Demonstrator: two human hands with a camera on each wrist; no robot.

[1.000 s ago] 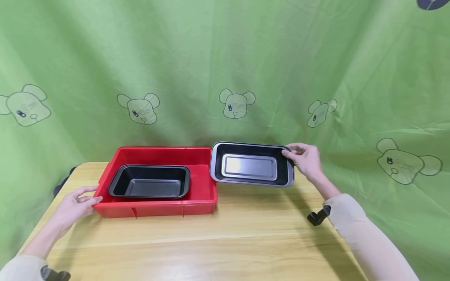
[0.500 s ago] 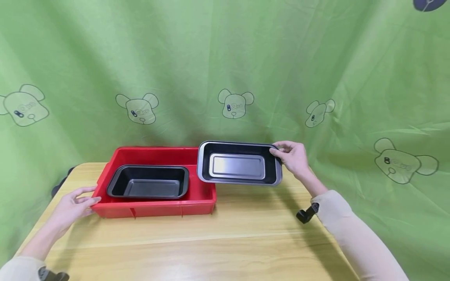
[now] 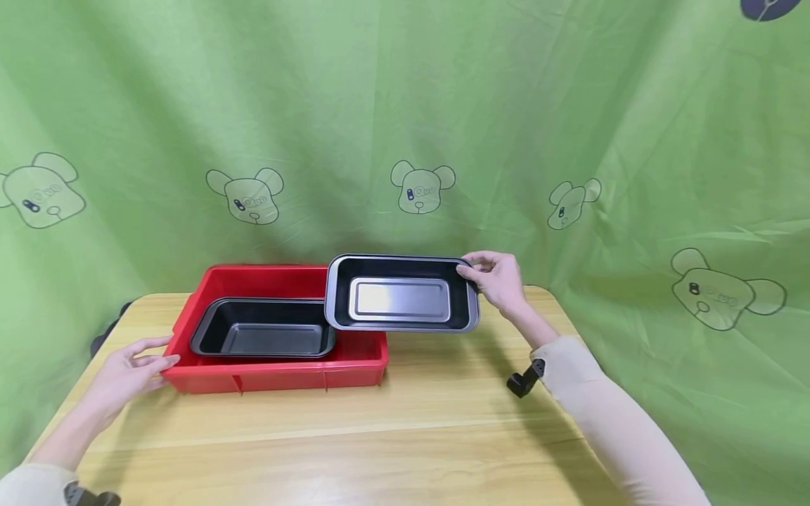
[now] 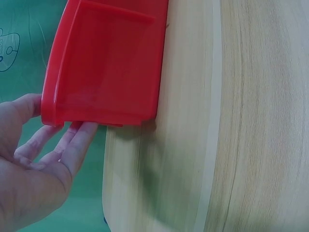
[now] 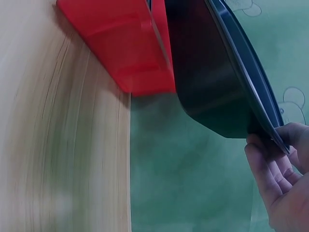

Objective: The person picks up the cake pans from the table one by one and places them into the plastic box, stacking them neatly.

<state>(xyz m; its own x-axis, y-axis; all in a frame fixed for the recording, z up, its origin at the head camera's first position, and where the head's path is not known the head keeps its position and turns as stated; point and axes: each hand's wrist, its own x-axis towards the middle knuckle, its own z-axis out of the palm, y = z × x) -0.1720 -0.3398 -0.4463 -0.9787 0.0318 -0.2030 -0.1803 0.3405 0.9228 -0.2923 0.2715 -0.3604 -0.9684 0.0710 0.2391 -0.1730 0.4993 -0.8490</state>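
My right hand (image 3: 500, 281) pinches the right end rim of a dark loaf pan (image 3: 400, 299); its thumb lies on the inner side. Tilted so its inside shows, that pan hangs above the table, its left end over the right part of a red plastic bin (image 3: 354, 377). Inside the bin, toward the left, lies a second dark loaf pan (image 3: 266, 339), partly covered at its right end by the held one. My left hand (image 4: 43, 164) holds the bin's near left corner, thumb at the rim and fingers against the outer end wall.
A light wooden table (image 3: 304, 450) bears the bin. Behind it hangs a green curtain (image 3: 329, 126) with printed bear heads, close to the table's back edge. Each wrist carries a small black camera mount (image 3: 524, 379).
My right hand has carried the loaf pan leftward, from beside the bin to partly above it. The left hand, the bin and the pan inside it stay about where they were.
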